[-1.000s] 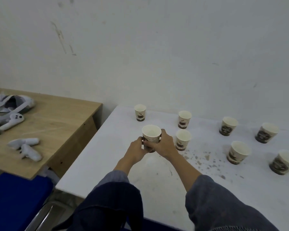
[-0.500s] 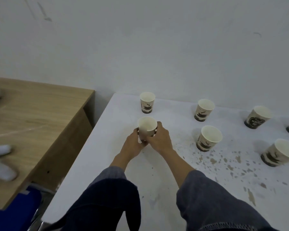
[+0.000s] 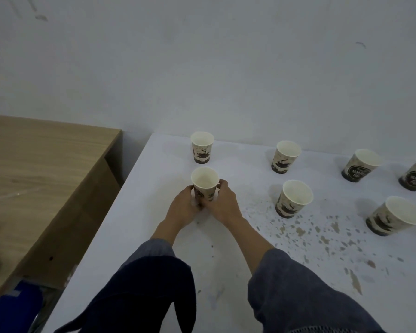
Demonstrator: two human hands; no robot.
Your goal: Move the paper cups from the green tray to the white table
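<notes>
A printed paper cup point(image 3: 204, 180) stands upright at the left side of the white table point(image 3: 154, 212), and both my hands hold it low on its sides. My left hand point(image 3: 184, 207) wraps it from the left, my right hand point(image 3: 222, 203) from the right. Another cup point(image 3: 201, 147) stands just behind it near the wall. Several more cups stand to the right, among them one at the back point(image 3: 285, 156) and one nearer point(image 3: 293, 198). No green tray is in view.
A wooden desk point(image 3: 46, 176) adjoins the white table on the left, with a narrow gap between them. A blue seat point(image 3: 17, 308) shows at the lower left. The wall runs close behind the cups. Brown flecks mark the table at the right.
Both hands have lowered the cup toward the table surface and a little to the left. The camera has tilted and shifted right, so the desk's items have left the view.
</notes>
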